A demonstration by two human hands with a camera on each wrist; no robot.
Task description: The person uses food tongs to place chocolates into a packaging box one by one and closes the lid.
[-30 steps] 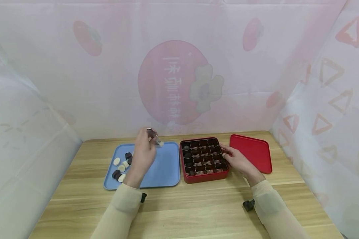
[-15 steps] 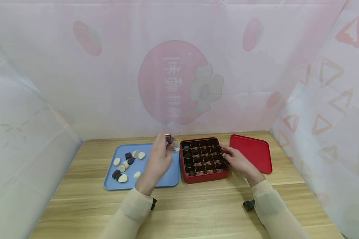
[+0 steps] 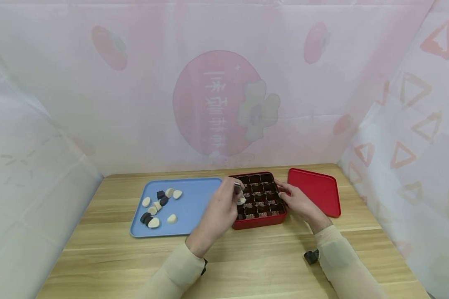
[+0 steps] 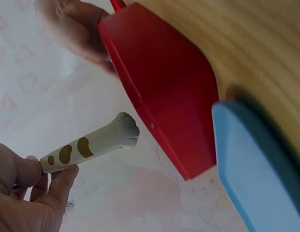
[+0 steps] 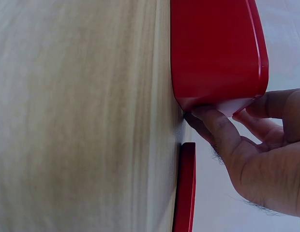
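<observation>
My left hand (image 3: 221, 207) grips a pair of cat-paw tongs (image 4: 92, 146), white with brown spots, over the left side of a red box (image 3: 260, 223). The paw end hangs close above the box rim in the left wrist view. I cannot tell whether the tongs hold a piece. Brown compartments (image 3: 260, 198) divide the box; its left column is largely hidden behind my left hand. My right hand (image 3: 297, 201) holds the box at its right side, fingers against the wall and near the rim (image 5: 260, 72).
A blue tray (image 3: 194, 205) lies left of the box, with white pieces (image 3: 154, 223) and dark pieces (image 3: 161, 194), probably chocolates, on its left half. A flat red lid (image 3: 318, 193) lies to the right, behind my right hand. A printed cloth (image 3: 134, 104) surrounds the wooden table (image 3: 247, 261).
My left hand has carried the tongs rightward from above the blue tray to above the red box. The right hand stays at the box's side.
</observation>
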